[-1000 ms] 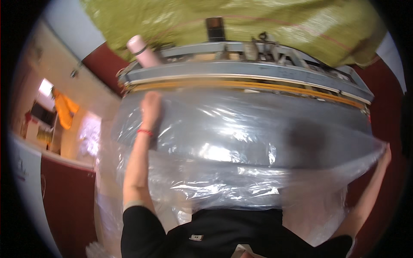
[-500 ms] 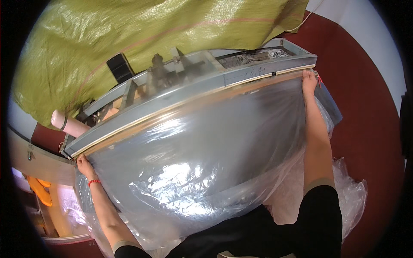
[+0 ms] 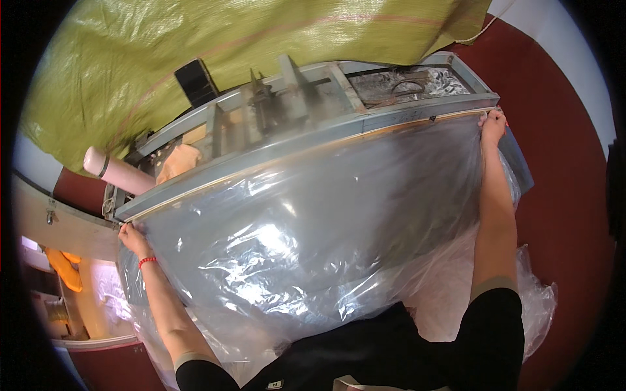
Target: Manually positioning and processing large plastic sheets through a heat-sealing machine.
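A wide sheet of clear plastic film (image 3: 261, 260) is spread over a flat grey surface in front of me, wrinkled and shiny in the middle. My left hand (image 3: 135, 240), a red bead bracelet on its wrist, pinches the film's far left corner. At the far right corner my right hand (image 3: 493, 127) is closed on the film with bent fingers. Between the hands the film's far edge runs along a thin pale wooden strip (image 3: 280, 160) on the side of a grey metal frame (image 3: 313, 141). Both arms are stretched wide apart.
Inside the frame stand metal brackets (image 3: 261, 98) and an orange cloth (image 3: 179, 163). A pink bottle (image 3: 120, 171) leans at its left end, and a black phone (image 3: 195, 83) lies on the yellow-green woven sheet (image 3: 274, 32) behind. Loose film (image 3: 531, 306) bunches at right. An open cabinet (image 3: 85, 293) is at left.
The view has shifted slightly, moving the frame right in the picture. My right hand has moved outward toward the frame's right end. Both hands still hold the film, its far edge now nearer the strip.
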A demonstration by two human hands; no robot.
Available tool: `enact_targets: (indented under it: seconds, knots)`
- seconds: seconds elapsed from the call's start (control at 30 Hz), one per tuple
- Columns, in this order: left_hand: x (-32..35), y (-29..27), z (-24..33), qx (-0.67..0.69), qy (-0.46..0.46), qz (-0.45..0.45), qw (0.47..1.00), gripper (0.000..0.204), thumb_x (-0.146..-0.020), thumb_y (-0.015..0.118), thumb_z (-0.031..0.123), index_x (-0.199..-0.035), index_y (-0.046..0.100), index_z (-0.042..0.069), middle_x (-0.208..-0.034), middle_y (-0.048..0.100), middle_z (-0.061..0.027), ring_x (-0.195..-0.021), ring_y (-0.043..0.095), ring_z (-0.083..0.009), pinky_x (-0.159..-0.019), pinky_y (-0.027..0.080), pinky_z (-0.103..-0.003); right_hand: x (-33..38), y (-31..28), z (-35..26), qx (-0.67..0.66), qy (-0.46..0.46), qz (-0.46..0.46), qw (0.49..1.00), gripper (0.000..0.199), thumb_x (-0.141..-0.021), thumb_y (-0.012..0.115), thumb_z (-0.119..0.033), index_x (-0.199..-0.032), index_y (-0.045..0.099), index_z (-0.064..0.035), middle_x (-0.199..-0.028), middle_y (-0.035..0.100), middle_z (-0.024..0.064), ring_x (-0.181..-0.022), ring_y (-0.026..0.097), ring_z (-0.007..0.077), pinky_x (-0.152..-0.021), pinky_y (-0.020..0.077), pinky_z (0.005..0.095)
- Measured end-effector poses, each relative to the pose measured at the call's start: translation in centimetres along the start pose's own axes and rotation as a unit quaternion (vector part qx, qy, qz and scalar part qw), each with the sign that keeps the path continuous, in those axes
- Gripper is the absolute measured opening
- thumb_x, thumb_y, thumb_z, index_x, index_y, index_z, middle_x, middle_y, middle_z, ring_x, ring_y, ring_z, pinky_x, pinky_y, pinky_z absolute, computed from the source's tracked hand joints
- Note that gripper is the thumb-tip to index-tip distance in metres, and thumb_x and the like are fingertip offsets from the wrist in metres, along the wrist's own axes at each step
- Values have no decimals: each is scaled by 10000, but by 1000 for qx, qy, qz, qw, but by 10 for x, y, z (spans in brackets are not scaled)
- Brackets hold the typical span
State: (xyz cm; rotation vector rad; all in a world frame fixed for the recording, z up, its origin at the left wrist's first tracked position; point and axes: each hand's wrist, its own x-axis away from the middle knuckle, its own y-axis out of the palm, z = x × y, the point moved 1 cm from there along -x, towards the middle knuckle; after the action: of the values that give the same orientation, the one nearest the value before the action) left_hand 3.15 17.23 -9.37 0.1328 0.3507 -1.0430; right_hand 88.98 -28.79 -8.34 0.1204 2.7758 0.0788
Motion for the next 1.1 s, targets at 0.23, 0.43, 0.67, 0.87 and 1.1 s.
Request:
enact_targets:
  seconds: [0.23, 0.43, 0.67, 0.87, 1.1]
  knots:
    - [20, -16, 42, 75, -81, -248, 962, 76, -840, 525, 122, -873, 527, 54, -777, 552, -23, -684, 522, -110, -575, 445, -223, 18, -35, -47, 154, -56, -198, 966, 338, -805, 599, -318, -892, 642, 6, -853, 627, 38, -760, 556, 102, -709, 416, 220]
    - [80, -72, 123, -19, 93, -306, 947, 39, -839, 509, 72, -839, 543, 52, -774, 540, 9, -751, 522, -80, -709, 405, -212, 25, -113, -86, 234, -82, -51, 967, 226, -799, 571, -207, -911, 667, -36, -893, 659, 48, -846, 590, 116, -791, 435, 254]
    - [152, -85, 184, 79, 63, -356, 929, 37, -822, 522, 20, -835, 547, 42, -811, 563, 1, -797, 534, -88, -737, 420, -224, 114, -53, -182, 187, -281, -29, 941, 292, -867, 493, -227, -1085, 582, -54, -1087, 575, 80, -975, 545, 198, -857, 415, 308]
    - [170, -121, 206, 95, 88, -353, 927, 39, -813, 528, 3, -833, 549, 29, -809, 579, -17, -805, 554, -104, -754, 436, -236, 413, 112, -295, -20, -368, -562, 741, 352, -745, 646, -196, -1056, 554, -61, -1111, 527, 100, -1055, 485, 238, -900, 385, 340]
    - [177, -132, 188, -154, 368, -240, 885, 639, -716, 647, 106, -1279, 350, 57, -1335, 337, -136, -1252, 289, -288, -997, 269, -393, 534, 166, -244, -47, 10, -781, 623, 279, -760, 653, -280, -868, 619, -25, -837, 619, 59, -781, 562, 141, -691, 443, 272]
